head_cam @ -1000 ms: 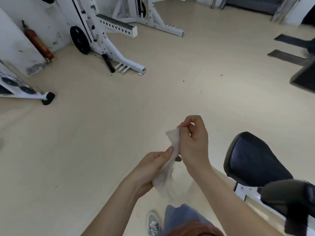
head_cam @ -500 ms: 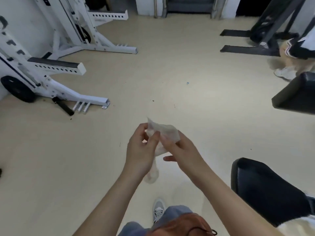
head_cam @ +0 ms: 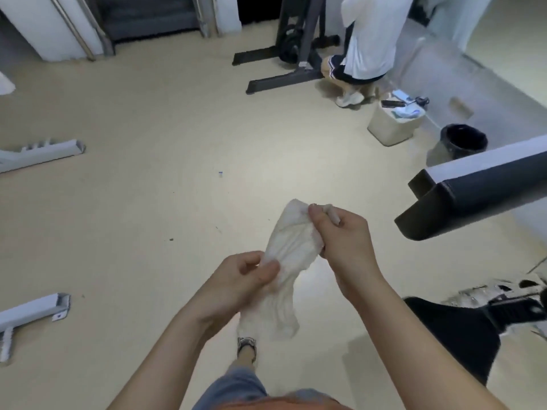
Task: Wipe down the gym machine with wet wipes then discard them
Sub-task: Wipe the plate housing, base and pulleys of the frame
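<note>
Midair, left hand [head_cam: 236, 281] and right hand [head_cam: 344, 241] pinch wipe [head_cam: 291, 247]

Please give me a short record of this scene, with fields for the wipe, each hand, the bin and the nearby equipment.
wet wipe: one, white, crumpled, held between both hands, lower end hanging free
left hand: pinches the wipe near its middle
right hand: grips its upper end
black bin: far right, beyond the bench, apart from the hands
padded bench: black, at right
person: crouches by a dark machine
</note>
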`<state>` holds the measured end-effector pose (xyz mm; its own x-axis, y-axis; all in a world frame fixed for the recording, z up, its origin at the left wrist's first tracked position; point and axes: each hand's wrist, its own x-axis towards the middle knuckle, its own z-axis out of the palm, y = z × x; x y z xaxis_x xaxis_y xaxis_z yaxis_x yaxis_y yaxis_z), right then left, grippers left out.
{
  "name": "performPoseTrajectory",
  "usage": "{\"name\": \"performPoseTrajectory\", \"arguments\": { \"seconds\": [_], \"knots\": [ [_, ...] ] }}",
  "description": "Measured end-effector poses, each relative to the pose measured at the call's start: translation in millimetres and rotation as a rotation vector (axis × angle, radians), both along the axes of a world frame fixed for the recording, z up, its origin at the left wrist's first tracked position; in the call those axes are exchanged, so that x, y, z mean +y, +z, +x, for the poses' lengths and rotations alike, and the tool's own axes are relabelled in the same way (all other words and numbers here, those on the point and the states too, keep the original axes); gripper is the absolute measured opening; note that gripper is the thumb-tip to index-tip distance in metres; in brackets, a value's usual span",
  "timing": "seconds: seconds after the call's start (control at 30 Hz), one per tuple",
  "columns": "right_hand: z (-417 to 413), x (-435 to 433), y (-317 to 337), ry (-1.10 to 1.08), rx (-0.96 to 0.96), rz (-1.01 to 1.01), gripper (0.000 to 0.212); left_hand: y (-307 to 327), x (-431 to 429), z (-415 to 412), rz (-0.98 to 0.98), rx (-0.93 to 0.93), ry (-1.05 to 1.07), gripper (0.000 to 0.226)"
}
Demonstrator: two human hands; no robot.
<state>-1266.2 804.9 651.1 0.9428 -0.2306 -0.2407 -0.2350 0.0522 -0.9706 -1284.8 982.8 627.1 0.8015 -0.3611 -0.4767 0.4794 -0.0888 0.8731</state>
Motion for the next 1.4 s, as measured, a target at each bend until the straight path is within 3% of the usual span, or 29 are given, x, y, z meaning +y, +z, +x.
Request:
{"name": "performPoseTrajectory", "arguments": {
  "seconds": [0.07, 0.13, 0.2, 0.23, 0.3, 0.33, 0.43, 0.5, 0.57, 0.63, 0.73, 0.83, 0.93, 1.03, 1.17, 1.23, 1.3, 1.4],
  "knots": [
    [50.1, -12.1, 1.1, -0.153, 0.02, 0.025, 0.047, -2.4, 3.3, 47.7, -0.03, 0.005, -0.207, 0.017],
    [97.1, -35.0, -0.6, -0.289, 0.023, -0.044, 0.044, -4.2, -2.5, 100.0, -0.046, -0.028, -0.263, 0.016],
    [132.3, -56.2, -1.0, -0.351, 0.075, -0.229, 0.023, -1.3, -19.0, 152.4, -0.066, -0.04, -0.244, 0.024],
    [144.0, -65.0, -1.2, -0.35, 0.142, -0.315, 0.029, 1.2, -31.6, 177.7, -0.082, -0.026, -0.228, 0.029],
    [157.5, -81.9, -6.3, -0.297, 0.214, -0.442, 0.077, 8.2, -63.9, 223.9, -0.084, 0.0, -0.203, 0.03],
    [162.2, -89.4, -4.8, -0.265, 0.207, -0.447, 0.089, 11.8, -83.5, 245.1, -0.065, -0.006, -0.203, 0.027],
    [177.5, -107.5, 5.7, -0.062, 0.145, -0.374, 0.097, 16.7, -152.0, 296.4, -0.042, -0.003, -0.249, 0.014],
    [191.8, -121.7, 10.5, -0.015, 0.113, -0.548, 0.092, 20.4, -197.9, 320.9, -0.069, 0.04, -0.316, 0.009],
    [209.9, -143.2, 14.1, -0.165, 0.072, -0.801, 0.072, 24.9, -241.5, 342.1, -0.113, 0.124, -0.391, 0.01],
    [225.5, -170.0, 21.9, -0.384, 0.112, -0.903, 0.051, 29.3, -280.5, 361.5, -0.102, 0.224, -0.489, 0.016],
    [239.8, -210.2, 33.5, -0.64, 0.189, -0.852, 0.025, 37.0, -331.3, 392.5, -0.071, 0.329, -0.655, 0.027],
    [253.7, -245.5, 43.1, -0.928, 0.105, -0.563, 0.015, 39.1, -378.1, 418.8, -0.085, 0.296, -0.754, 0.038],
    [268.8, -281.5, 45.4, -1.124, 0.141, -0.266, 0.023, 35.7, -422.7, 450.8, -0.232, 0.058, -0.878, 0.057],
    [290.4, -315.8, 39.6, -1.258, 0.159, -0.209, 0.041, 41.6, -475.5, 475.5, -0.349, -0.063, -1.308, 0.074],
    [336.5, -359.3, 40.2, -1.421, 0.125, -0.28, 0.035, 53.3, -547.7, 500.4, -0.389, -0.057, -1.49, 0.05],
    [358.2, -382.9, 40.6, -1.537, 0.159, -0.335, 0.023, 55.2, -579.5, 513.9, -0.348, -0.159, -1.523, 0.039],
    [377.3, -399.5, 42.1, -1.628, 0.175, -0.361, 0.024, 57.9, -605.0, 529.1, -0.304, -0.225, -1.524, 0.025],
    [396.7, -420.4, 38.4, -1.733, 0.319, -0.48, 0.024, 61.0, -644.4, 547.0, -0.238, -0.011, -1.546, 0.009]
  ]
}}
